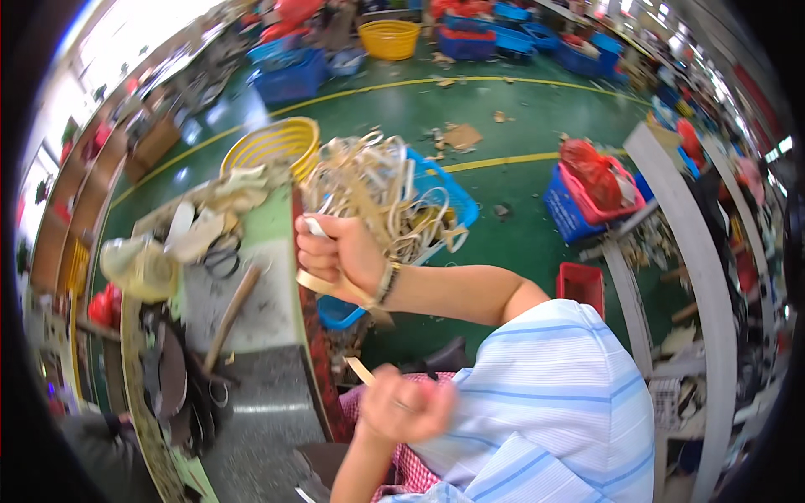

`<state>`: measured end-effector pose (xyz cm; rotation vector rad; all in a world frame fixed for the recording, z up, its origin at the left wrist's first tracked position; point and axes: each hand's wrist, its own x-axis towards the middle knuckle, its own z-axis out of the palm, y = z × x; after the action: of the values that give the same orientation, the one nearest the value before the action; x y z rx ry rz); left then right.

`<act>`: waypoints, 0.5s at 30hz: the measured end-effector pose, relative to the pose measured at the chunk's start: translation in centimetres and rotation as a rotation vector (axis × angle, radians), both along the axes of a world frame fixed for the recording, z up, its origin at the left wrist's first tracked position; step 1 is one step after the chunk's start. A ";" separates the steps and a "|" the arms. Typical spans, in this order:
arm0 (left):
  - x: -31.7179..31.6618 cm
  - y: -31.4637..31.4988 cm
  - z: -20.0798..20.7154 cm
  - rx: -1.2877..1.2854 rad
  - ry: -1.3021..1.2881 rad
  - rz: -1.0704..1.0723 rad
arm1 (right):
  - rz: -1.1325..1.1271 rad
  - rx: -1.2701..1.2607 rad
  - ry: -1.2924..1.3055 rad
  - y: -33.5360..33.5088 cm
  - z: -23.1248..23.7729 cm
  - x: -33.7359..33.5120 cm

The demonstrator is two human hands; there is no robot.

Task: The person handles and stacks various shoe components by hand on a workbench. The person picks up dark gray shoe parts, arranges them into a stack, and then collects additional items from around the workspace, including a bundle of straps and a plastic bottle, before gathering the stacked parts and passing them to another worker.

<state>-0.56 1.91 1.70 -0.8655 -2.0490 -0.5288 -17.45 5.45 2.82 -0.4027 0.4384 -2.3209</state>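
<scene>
My right hand (340,258) reaches out over the bench's edge, closed in a fist around a flat tan strip (312,282). The strip bends below the fingers toward the wrist, and a small white patch shows at the thumb. Lower and closer to my body is my left hand (407,407), closed and blurred by motion. A short tan strip end (359,370) sticks out from its fingers; whether both strips are one piece I cannot tell. Just beyond my right hand, a heap of tan and white strips (360,180) fills a blue basket (453,197).
On the worn bench (268,394) lie a wooden stick (232,317), black-handled scissors (222,256), dark pieces (172,369) and a yellowish plastic container (141,267). A yellow basket (272,142) stands past its far end. A grey frame (683,251) and red box (580,287) are at right.
</scene>
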 end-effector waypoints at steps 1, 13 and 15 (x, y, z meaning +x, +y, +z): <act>0.6 1.2 0.9 -0.039 0.061 -0.184 | -0.125 0.026 -0.090 0.0 0.0 -1.3; 1.8 -1.3 -5.6 -0.023 -1.031 0.175 | -0.578 1.749 1.533 4.1 -4.3 -10.3; 1.9 -1.1 -5.2 -0.022 -1.056 0.224 | -0.653 1.702 1.564 3.4 -5.8 -11.0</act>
<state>1.37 0.78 -3.55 -0.3447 -3.0442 -0.9671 -28.47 8.81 -2.94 -1.0738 3.0785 -0.7062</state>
